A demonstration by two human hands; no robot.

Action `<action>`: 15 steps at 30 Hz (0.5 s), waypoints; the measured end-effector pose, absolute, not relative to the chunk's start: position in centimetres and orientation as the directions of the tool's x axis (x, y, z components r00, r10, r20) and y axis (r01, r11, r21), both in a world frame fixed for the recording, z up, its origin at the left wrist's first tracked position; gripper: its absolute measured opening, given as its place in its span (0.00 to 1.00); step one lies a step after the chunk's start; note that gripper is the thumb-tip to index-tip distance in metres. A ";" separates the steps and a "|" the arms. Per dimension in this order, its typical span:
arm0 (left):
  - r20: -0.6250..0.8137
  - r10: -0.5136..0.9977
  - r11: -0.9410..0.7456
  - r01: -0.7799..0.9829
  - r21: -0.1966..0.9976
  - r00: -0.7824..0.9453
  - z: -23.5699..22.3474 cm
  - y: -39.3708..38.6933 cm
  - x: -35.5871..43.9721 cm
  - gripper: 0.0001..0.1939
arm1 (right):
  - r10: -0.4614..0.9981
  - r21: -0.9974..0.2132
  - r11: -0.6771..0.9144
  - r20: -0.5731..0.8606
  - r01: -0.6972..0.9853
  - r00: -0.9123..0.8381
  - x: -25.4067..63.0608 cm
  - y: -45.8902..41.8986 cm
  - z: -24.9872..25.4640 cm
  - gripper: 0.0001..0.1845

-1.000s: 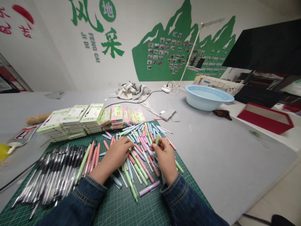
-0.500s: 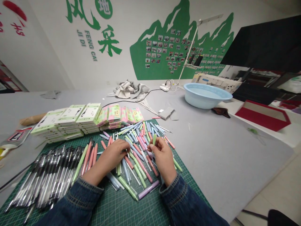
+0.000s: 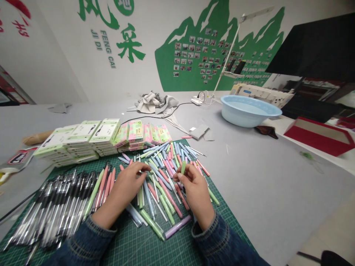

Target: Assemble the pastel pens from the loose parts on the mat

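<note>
My right hand (image 3: pixel 195 186) pinches a short light-green pen cap (image 3: pixel 183 167) upright between thumb and fingers, above the right part of a loose pile. The pile holds pastel pen parts: green, pink, blue and purple barrels and caps, and thin white refills. My left hand (image 3: pixel 129 186) hovers at the pile's left side, palm down, thumb apart from its bent fingers, with nothing seen in it. A purple pen piece (image 3: pixel 178 227) and a green pen barrel (image 3: pixel 152 224) lie nearest me on the green cutting mat (image 3: pixel 133 247).
Clear pens with black grips (image 3: pixel 59 207) lie in a row at left, beside a few assembled pink and green pens (image 3: pixel 103 184). Behind stand stacked white boxes (image 3: pixel 83 135) and pink-green boxes (image 3: pixel 135 133). A blue basin (image 3: pixel 246 112) and sewing machine (image 3: pixel 263 93) are at right.
My left hand has drawn slightly back to the left, and its thumb and fingers have parted. The right hand keeps the green cap. The view has shifted a little.
</note>
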State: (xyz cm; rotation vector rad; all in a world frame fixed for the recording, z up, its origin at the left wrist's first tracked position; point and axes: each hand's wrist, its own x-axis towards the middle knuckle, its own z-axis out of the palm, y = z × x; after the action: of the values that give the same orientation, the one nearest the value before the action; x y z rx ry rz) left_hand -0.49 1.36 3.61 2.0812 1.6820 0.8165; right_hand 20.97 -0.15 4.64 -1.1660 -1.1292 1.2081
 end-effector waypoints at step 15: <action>0.171 0.985 -0.064 0.925 0.376 -0.001 2.9 2.2 -1.7 0.10 | 1.000 -1.000 0.015 0.015 0.008 0.000 21.0 -0.3 4.5 0.02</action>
State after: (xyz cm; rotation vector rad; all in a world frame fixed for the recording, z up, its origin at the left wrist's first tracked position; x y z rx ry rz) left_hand -1.67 2.16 2.92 2.1046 2.0363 0.5892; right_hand 20.95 -0.31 4.50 -1.2042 -1.2220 1.1937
